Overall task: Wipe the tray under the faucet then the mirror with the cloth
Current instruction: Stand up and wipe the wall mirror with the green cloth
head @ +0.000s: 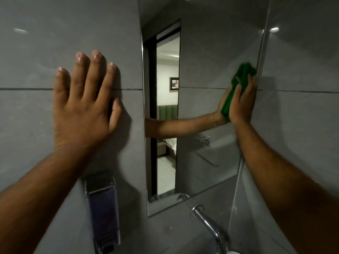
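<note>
The right hand (241, 105) presses the folded green cloth (240, 79) flat against the tall wall mirror (211, 61) at its three-o'clock edge. Unwiped glass stretches toward nine o'clock, the mirror's long axis vertical. The left hand (82, 110), fingers spread and empty, braces on the grey tile wall (36, 52).

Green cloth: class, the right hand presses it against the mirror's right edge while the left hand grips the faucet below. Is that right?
Not quite. In the head view the left hand is not on the faucet; it lies flat, fingers spread, on the grey wall tile left of the mirror. The right hand does press the green cloth at the mirror's right edge.
</note>
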The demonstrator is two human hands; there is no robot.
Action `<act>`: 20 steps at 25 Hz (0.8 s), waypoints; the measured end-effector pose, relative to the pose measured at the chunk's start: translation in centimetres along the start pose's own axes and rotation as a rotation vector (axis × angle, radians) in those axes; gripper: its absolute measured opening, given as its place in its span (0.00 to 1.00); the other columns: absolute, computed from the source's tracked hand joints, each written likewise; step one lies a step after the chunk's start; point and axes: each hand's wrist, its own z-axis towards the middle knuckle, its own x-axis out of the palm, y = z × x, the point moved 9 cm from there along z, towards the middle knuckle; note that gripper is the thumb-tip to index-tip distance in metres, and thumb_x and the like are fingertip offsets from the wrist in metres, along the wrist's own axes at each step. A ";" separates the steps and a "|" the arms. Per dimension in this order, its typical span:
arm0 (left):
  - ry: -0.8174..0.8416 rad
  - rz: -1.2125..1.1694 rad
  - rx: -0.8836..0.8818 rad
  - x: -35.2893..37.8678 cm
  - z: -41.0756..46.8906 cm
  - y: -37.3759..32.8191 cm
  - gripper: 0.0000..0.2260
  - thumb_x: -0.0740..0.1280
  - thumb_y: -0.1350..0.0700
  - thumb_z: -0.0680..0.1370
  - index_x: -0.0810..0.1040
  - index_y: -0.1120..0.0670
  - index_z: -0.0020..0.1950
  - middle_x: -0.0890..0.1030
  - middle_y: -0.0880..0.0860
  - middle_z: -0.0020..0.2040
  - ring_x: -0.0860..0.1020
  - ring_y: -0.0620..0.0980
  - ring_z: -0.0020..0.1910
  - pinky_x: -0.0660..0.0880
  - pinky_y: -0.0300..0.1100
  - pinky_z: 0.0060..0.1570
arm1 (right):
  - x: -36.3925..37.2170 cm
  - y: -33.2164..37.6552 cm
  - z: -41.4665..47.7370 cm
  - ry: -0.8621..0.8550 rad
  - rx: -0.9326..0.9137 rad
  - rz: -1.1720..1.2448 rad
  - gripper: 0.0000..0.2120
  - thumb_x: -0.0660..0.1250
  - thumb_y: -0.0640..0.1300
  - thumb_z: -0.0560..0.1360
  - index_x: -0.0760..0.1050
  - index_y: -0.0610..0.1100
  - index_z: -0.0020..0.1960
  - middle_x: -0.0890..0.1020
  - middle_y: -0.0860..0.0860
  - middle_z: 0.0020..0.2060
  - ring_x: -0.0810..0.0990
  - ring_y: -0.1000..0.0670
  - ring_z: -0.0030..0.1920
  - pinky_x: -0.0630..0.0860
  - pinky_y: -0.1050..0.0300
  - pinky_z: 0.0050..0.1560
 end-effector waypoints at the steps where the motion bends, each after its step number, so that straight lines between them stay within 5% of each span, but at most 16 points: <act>1: 0.005 -0.001 -0.010 0.2 0.0 0.1 0.36 0.49 0.37 0.87 0.45 0.49 0.93 0.42 0.54 0.93 0.42 0.58 0.91 0.46 0.68 0.87 | -0.2 -3.2 -3.4 0.013 0.061 -0.002 0.27 0.55 0.47 0.89 0.58 0.41 0.86 0.59 0.43 0.88 0.60 0.42 0.88 0.57 0.46 0.90; 8: 0.020 0.010 -0.014 0.4 0.2 0.2 0.36 0.47 0.35 0.88 0.43 0.47 0.93 0.43 0.55 0.93 0.44 0.60 0.91 0.48 0.70 0.86 | -0.3 -18.0 -23.8 -0.060 0.559 0.068 0.24 0.60 0.36 0.88 0.63 0.31 0.82 0.65 0.33 0.83 0.64 0.34 0.85 0.60 0.40 0.87; 15: 0.070 0.079 -0.040 -0.7 0.1 -0.5 0.34 0.50 0.38 0.89 0.47 0.49 0.93 0.52 0.59 0.92 0.53 0.63 0.90 0.52 0.69 0.86 | -1.4 -18.6 -26.3 -0.166 0.684 0.175 0.22 0.59 0.41 0.89 0.66 0.34 0.81 0.72 0.34 0.79 0.73 0.36 0.80 0.68 0.47 0.82; 20: 0.278 0.007 -0.033 -3.0 -4.4 -1.3 0.37 0.60 0.44 0.87 0.50 0.52 0.93 0.52 0.57 0.93 0.51 0.60 0.91 0.48 0.63 0.88 | -3.3 -10.2 -30.2 -0.111 0.607 0.372 0.21 0.57 0.42 0.90 0.67 0.31 0.79 0.77 0.32 0.74 0.79 0.36 0.73 0.74 0.48 0.77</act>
